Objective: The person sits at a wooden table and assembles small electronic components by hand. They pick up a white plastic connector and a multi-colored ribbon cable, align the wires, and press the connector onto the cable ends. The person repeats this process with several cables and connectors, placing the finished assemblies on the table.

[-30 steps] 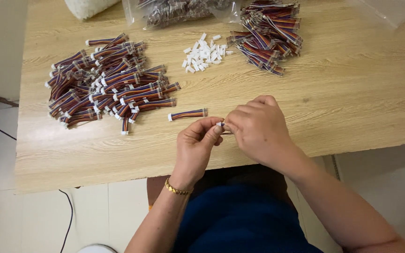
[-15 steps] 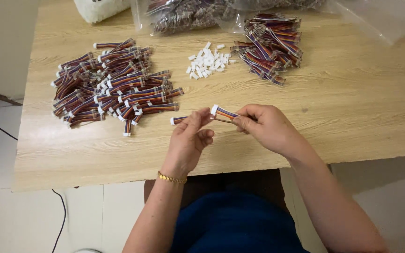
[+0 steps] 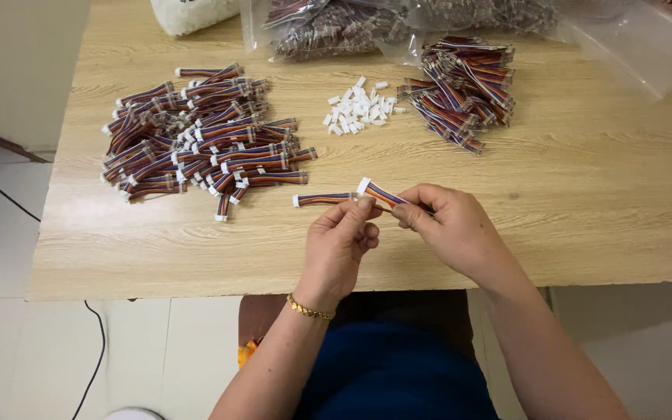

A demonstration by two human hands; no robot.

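Note:
My right hand [image 3: 446, 228] pinches a short multicoloured ribbon cable [image 3: 381, 193] whose white connector end points up and left. My left hand [image 3: 341, 241] sits just left of it, fingertips touching the cable near that connector. Another finished cable [image 3: 322, 199] lies on the wooden table [image 3: 585, 202] right behind my left hand. A big heap of cables with white connectors [image 3: 196, 140] lies at the left. A small pile of loose white connectors [image 3: 359, 115] sits at the middle back, with a pile of cables without connectors [image 3: 464, 93] to its right.
Clear plastic bags of more cables [image 3: 336, 27] lie along the table's far edge, a white bag [image 3: 192, 12] at back left, and an empty clear bag [image 3: 647, 47] at back right. A black cord [image 3: 9, 202] runs over the tiled floor at left.
Both hands lifted from the table's front edge and moved slightly back; the cable's white connector end now shows, raised between my fingers. The camera view has shifted down.

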